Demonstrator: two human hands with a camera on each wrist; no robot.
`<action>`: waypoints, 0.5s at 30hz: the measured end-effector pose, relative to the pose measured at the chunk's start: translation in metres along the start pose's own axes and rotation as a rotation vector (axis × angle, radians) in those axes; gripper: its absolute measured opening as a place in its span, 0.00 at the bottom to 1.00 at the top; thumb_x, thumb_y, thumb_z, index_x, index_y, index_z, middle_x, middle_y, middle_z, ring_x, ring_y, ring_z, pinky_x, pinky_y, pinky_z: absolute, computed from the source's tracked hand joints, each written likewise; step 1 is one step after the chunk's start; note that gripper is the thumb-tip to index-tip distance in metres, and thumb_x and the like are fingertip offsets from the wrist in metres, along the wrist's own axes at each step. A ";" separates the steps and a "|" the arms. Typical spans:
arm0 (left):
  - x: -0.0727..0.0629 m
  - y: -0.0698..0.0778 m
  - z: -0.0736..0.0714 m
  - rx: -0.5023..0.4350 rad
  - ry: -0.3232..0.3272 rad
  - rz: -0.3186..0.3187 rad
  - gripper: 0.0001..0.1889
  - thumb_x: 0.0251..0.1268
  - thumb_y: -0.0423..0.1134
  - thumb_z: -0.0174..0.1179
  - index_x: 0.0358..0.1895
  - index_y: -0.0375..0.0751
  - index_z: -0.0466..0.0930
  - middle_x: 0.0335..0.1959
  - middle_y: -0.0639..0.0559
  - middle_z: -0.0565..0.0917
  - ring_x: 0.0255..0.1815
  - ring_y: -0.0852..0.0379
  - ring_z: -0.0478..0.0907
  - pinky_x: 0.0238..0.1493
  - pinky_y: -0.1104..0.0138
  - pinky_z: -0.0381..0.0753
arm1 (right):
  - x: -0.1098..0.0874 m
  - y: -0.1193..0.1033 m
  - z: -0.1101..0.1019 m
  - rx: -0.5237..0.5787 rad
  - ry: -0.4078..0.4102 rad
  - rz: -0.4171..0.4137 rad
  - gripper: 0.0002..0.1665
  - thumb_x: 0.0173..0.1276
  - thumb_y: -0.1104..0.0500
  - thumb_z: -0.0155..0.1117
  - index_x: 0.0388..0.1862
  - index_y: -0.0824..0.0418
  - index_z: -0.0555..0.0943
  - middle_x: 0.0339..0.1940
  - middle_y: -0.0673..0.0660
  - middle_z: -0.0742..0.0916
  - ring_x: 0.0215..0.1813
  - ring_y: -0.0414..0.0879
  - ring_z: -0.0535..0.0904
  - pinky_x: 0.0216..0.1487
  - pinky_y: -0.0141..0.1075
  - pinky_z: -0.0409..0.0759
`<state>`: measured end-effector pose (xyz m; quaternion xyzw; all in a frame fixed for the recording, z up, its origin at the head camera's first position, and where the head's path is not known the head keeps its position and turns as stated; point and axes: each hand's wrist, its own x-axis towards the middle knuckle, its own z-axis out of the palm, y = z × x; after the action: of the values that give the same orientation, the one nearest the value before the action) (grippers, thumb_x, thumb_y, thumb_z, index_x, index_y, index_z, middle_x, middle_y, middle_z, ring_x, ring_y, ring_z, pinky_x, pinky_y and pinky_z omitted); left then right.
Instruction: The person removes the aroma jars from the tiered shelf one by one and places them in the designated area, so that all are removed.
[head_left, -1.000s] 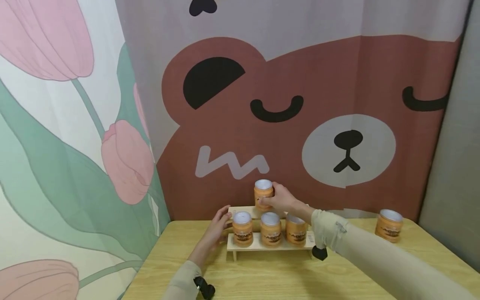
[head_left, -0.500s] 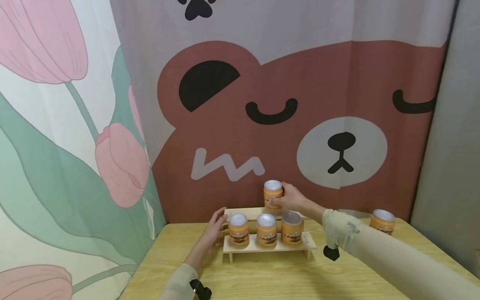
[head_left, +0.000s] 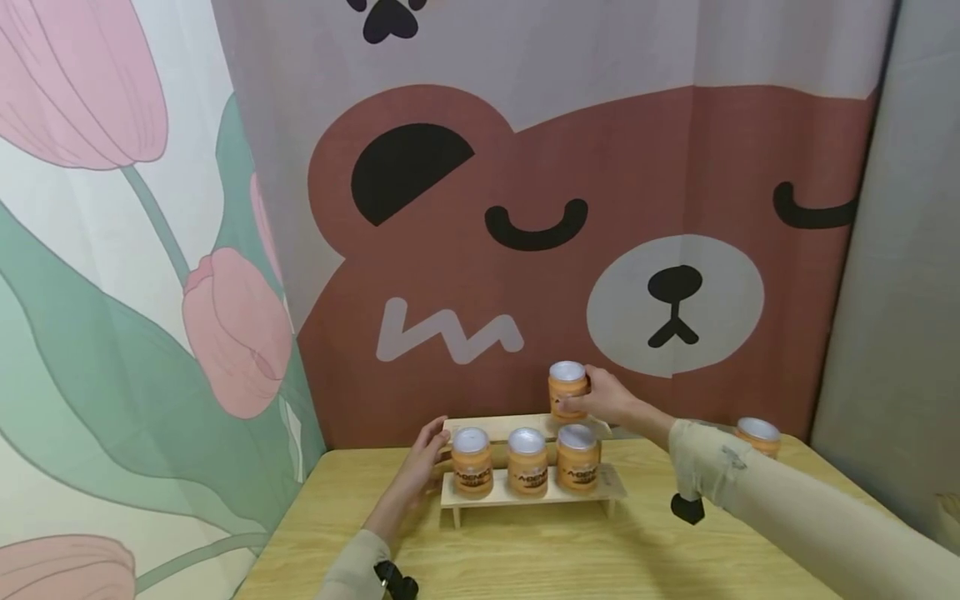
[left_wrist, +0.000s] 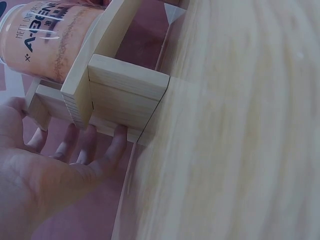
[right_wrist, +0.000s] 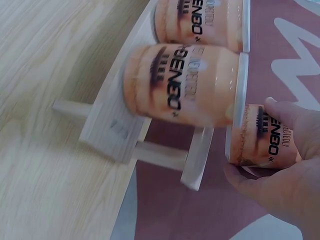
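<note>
My right hand [head_left: 606, 398] grips an orange can [head_left: 567, 392] with a silver top, at the right part of the wooden rack's upper shelf [head_left: 495, 427]. Thumb and fingers wrap its sides in the right wrist view; whether its base touches the shelf is hidden. Three matching cans stand in a row on the lower shelf: a left can [head_left: 472, 463], a middle can [head_left: 528, 463] and a right can [right_wrist: 180, 85]. My left hand [head_left: 422, 465] rests its fingers [left_wrist: 117, 142] against the rack's left end [left_wrist: 125, 92], bent only slightly.
Another orange can [head_left: 759, 435] stands farther right on the wooden table [head_left: 525, 558], partly behind my right sleeve [head_left: 787, 492]. A curtain with a printed bear [head_left: 450, 267] hangs close behind the rack. Dark devices are strapped at both wrists.
My right hand has slid the gripped can rightward along the upper shelf, from the middle toward the right end. My left hand keeps its place at the rack. The head view has shifted slightly.
</note>
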<state>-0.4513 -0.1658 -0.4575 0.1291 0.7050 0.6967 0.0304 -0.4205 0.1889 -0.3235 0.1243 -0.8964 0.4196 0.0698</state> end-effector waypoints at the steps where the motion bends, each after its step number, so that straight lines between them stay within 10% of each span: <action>1: 0.000 0.000 0.000 -0.001 -0.002 -0.002 0.34 0.80 0.58 0.49 0.82 0.54 0.53 0.78 0.34 0.58 0.70 0.31 0.66 0.49 0.41 0.77 | -0.001 0.002 -0.002 0.000 0.002 0.003 0.42 0.65 0.54 0.77 0.68 0.72 0.67 0.56 0.66 0.82 0.55 0.59 0.80 0.54 0.53 0.78; 15: -0.003 0.002 -0.001 -0.001 -0.017 -0.008 0.33 0.82 0.56 0.48 0.82 0.54 0.51 0.79 0.35 0.55 0.71 0.30 0.65 0.51 0.38 0.75 | -0.018 0.030 -0.028 0.021 0.011 0.008 0.43 0.64 0.56 0.78 0.67 0.75 0.66 0.55 0.68 0.82 0.52 0.59 0.81 0.44 0.49 0.83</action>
<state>-0.4479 -0.1672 -0.4556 0.1319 0.7049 0.6958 0.0392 -0.4116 0.2323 -0.3318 0.1193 -0.8920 0.4301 0.0717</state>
